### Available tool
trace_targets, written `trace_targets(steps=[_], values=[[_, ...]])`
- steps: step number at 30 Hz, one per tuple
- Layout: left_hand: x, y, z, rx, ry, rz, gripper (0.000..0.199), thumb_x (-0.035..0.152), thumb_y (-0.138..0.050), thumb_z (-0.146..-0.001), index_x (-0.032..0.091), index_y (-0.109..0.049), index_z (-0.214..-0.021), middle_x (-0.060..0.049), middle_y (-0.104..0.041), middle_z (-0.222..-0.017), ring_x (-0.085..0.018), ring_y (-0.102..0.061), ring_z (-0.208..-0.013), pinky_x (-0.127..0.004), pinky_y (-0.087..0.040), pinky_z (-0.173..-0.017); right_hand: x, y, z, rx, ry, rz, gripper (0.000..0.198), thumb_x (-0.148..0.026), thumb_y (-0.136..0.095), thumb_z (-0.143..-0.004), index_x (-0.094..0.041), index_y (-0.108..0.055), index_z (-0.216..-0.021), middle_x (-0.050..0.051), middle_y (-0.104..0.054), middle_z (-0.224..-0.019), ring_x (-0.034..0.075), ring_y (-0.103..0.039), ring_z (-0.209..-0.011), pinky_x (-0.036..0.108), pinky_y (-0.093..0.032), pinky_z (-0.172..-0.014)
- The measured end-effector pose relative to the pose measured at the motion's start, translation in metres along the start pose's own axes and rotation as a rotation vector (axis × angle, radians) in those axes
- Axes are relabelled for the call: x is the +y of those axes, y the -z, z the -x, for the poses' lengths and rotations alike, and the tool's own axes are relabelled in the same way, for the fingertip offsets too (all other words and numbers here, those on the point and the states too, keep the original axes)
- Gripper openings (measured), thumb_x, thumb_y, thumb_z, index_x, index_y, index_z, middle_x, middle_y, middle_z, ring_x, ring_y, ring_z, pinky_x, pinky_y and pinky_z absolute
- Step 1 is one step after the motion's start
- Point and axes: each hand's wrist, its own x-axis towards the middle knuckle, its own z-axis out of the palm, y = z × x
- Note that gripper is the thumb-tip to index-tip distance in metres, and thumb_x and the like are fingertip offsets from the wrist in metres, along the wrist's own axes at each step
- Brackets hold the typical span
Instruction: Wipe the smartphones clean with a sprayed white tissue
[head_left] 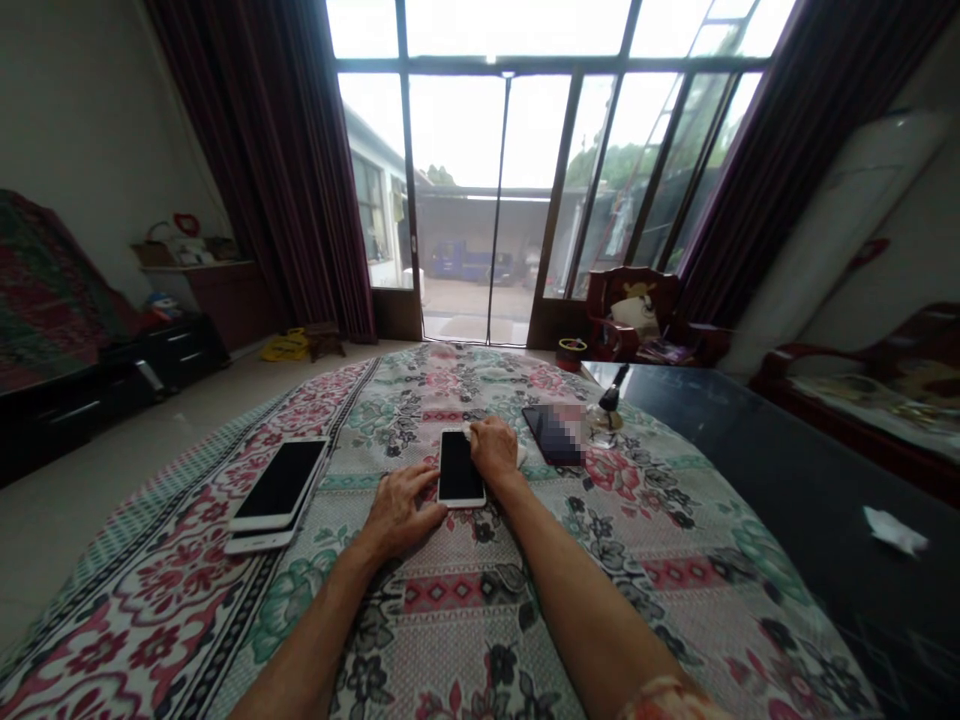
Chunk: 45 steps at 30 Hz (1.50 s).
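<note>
Flanking phone [460, 466] edges: L/R hands [401, 510] [493, 448]

A white-framed phone [460, 467] lies face up on a floral cloth [480, 600] covering the worktop. The left hand [399, 510] rests flat against its left edge; the right hand [494, 447] presses a white cloth [519, 455] at its top right corner. 2 stacked phones [277, 492] lie well to the left, a dark phone [553, 434] just right.

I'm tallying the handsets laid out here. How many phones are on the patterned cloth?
4, possibly more hidden. One lies between the left hand and right hand. Two are stacked at left, upper over lower. A dark one lies at right, partly blurred.
</note>
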Motion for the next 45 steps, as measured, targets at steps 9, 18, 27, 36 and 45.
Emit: trace_targets(steps=[9,18,27,36,45], values=[[0.002,0.001,-0.001,-0.009,-0.008,0.010,0.046,0.029,-0.066,-0.072,0.020,-0.066,-0.117,-0.009,-0.061,-0.127,-0.028,-0.055,-0.116,-0.043,-0.038,-0.102,-0.022,-0.006,0.010,-0.001,0.279,-0.046,0.025,-0.025,-0.044,-0.091,-0.022,-0.069,-0.095,0.007,-0.063,-0.108,0.022,-0.051,-0.099,0.034,-0.032,-0.084],[-0.001,0.000,-0.001,-0.010,-0.030,0.010,0.046,0.029,-0.065,-0.073,0.020,-0.065,-0.118,-0.008,-0.061,-0.127,-0.027,-0.054,-0.116,-0.043,-0.039,-0.101,-0.014,-0.008,0.003,-0.043,0.213,-0.021,0.029,-0.021,-0.042,-0.091,-0.026,-0.068,-0.100,0.006,-0.061,-0.108,0.022,-0.050,-0.098,0.033,-0.032,-0.080],[0.001,0.002,0.000,-0.001,-0.047,0.023,0.044,0.031,-0.066,-0.073,0.023,-0.066,-0.116,-0.007,-0.063,-0.123,-0.027,-0.056,-0.113,-0.043,-0.040,-0.100,0.005,-0.002,0.000,0.047,-0.004,-0.032,0.030,-0.018,-0.041,-0.091,-0.021,-0.067,-0.106,0.010,-0.064,-0.103,0.022,-0.055,-0.093,0.031,-0.036,-0.078],[0.003,0.004,-0.001,-0.032,-0.038,-0.015,0.044,0.034,-0.067,-0.074,0.021,-0.066,-0.116,-0.008,-0.061,-0.127,-0.029,-0.054,-0.116,-0.044,-0.038,-0.101,-0.020,-0.006,0.010,-0.034,0.406,-0.080,0.028,-0.017,-0.046,-0.087,-0.025,-0.065,-0.106,0.003,-0.064,-0.114,0.021,-0.050,-0.104,0.033,-0.031,-0.087],[0.002,0.004,-0.001,-0.032,-0.050,-0.013,0.040,0.033,-0.064,-0.077,0.024,-0.067,-0.116,-0.006,-0.062,-0.124,-0.027,-0.055,-0.113,-0.042,-0.039,-0.100,-0.002,-0.007,0.001,-0.050,0.170,-0.021,0.034,-0.015,-0.044,-0.086,-0.027,-0.066,-0.108,0.002,-0.062,-0.121,0.022,-0.049,-0.103,0.033,-0.031,-0.083]])
